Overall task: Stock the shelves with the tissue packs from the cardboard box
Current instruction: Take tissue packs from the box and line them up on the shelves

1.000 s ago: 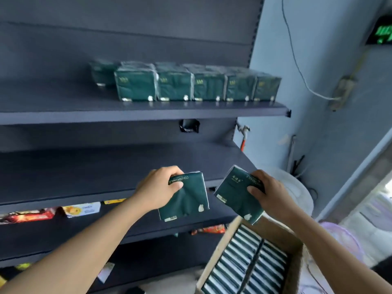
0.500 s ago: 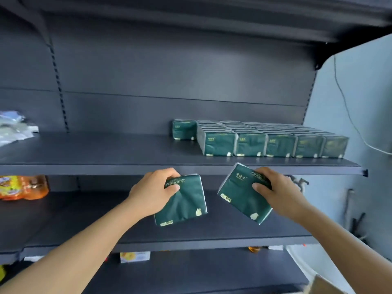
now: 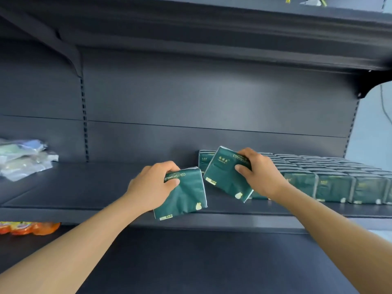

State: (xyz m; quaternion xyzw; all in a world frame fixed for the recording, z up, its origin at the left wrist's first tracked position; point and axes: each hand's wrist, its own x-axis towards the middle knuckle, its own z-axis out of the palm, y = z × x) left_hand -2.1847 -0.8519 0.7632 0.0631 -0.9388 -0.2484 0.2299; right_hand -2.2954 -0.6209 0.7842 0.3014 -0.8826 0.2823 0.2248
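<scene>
My left hand [image 3: 151, 185] grips a dark green tissue pack [image 3: 185, 197] by its top edge, held tilted in front of the dark shelf [image 3: 89, 187] near its front lip. My right hand [image 3: 259, 175] grips a second green tissue pack [image 3: 224, 177], tilted, just left of the rows of stocked green packs [image 3: 337, 183] that fill the right part of that shelf. The two held packs are close together but apart. The cardboard box is out of view.
Clear plastic-wrapped goods [image 3: 23, 160] lie at the shelf's left end. Orange packets [image 3: 27, 228] sit on the lower shelf [image 3: 191, 262] at the left. A shelf above [image 3: 212, 28] overhangs, with a bracket [image 3: 364, 88] at the right.
Both hands have lifted their packs from over the box up to the level of the stocked shelf. The view has tilted upward and the box has dropped out of sight.
</scene>
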